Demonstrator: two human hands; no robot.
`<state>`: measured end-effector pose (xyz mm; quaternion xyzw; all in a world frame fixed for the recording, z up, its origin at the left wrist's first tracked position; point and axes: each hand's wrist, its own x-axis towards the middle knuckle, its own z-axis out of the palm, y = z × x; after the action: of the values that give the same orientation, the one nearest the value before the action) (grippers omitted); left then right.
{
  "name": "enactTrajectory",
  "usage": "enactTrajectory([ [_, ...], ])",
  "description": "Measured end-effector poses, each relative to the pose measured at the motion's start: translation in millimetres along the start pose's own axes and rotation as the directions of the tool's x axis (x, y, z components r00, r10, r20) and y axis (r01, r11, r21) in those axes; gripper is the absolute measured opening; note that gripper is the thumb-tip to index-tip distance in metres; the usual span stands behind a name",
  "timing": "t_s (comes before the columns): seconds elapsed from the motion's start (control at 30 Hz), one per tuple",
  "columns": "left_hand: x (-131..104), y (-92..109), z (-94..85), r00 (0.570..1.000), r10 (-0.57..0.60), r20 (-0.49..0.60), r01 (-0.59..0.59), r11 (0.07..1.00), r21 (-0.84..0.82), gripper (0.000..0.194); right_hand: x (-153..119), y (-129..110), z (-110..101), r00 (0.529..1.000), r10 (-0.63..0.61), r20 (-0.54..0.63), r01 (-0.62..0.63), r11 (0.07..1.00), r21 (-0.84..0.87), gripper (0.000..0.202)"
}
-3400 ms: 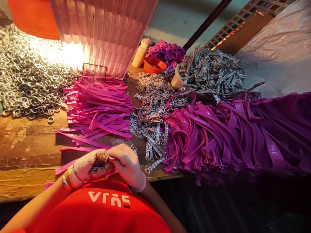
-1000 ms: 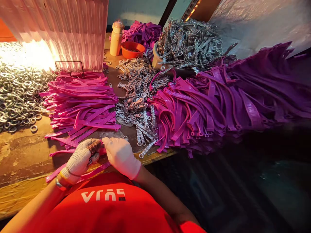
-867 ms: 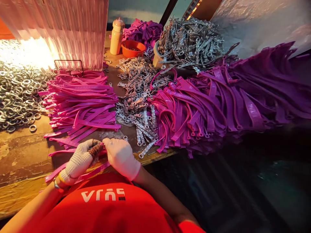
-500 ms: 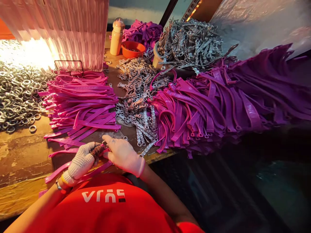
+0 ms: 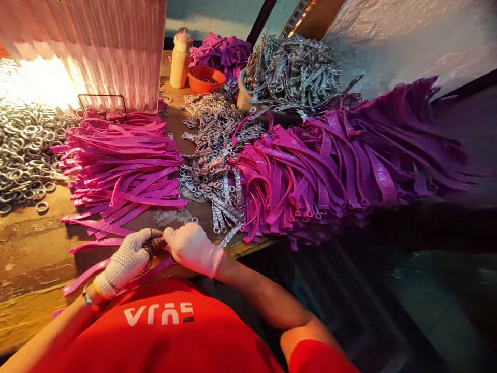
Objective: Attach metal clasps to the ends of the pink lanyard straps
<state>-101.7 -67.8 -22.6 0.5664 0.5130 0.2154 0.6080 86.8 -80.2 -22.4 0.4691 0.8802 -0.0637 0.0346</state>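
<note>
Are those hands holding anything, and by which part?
The white-gloved left hand and white-gloved right hand pinch what looks like a flat pink strap; whether by its end is hidden.

red tee (image 5: 155, 344), short sleeve (image 5: 322, 357) | chunky white lettering (image 5: 155, 314) I honestly can't read from here, small dark block (image 5: 188, 319) | left hand (image 5: 132, 255): off-white knit glove (image 5: 123, 265), grip dots, yellow cuff (image 5: 100, 289), brownish finger wrap (image 5: 154, 245), shiny wristband (image 5: 88, 300) | right hand (image 5: 192, 248): smoother pale glove (image 5: 198, 251), pinkish cuff (image 5: 219, 261)

Blown-out warm glare upper left, deep shadow lower right, blurred right edge
</note>
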Motion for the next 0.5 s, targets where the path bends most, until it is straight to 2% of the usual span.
enactTrajectory([
  [0.1,0.0,4.4,-5.4,0.988,-0.007,-0.154,-0.010,0.994,-0.109,0.035,2.6,23.9,-12.7,0.998,0.052,0.030,-0.054,0.997,0.061,0.043],
  [0.17,1.2,7.3,-7.4,0.984,-0.087,-0.155,0.045,0.966,-0.254,0.040,10.7,46.6,-16.5,0.988,0.154,-0.018,-0.153,0.986,0.073,0.044],
  [0.23,4.1,9.1,-6.8,0.981,-0.184,-0.056,0.140,0.883,-0.447,0.049,24.9,69.0,-14.7,0.942,0.328,-0.076,-0.324,0.944,0.057,0.034],
  [0.33,8.7,9.1,-3.6,0.954,-0.261,0.151,0.293,0.691,-0.661,0.059,52.2,90.6,-5.1,0.844,0.526,-0.103,-0.528,0.849,0.012,0.020],
  [0.43,8.0,6.5,-2.7,0.932,-0.218,0.291,0.363,0.571,-0.737,0.054,72.2,94.6,5.8,0.790,0.607,-0.090,-0.598,0.794,0.107,0.020],
  [0.5,3.9,4.1,-4.1,0.937,-0.197,0.289,0.349,0.568,-0.745,0.044,76.1,92.4,11.2,0.774,0.629,-0.071,-0.600,0.765,0.232,0.024],
])
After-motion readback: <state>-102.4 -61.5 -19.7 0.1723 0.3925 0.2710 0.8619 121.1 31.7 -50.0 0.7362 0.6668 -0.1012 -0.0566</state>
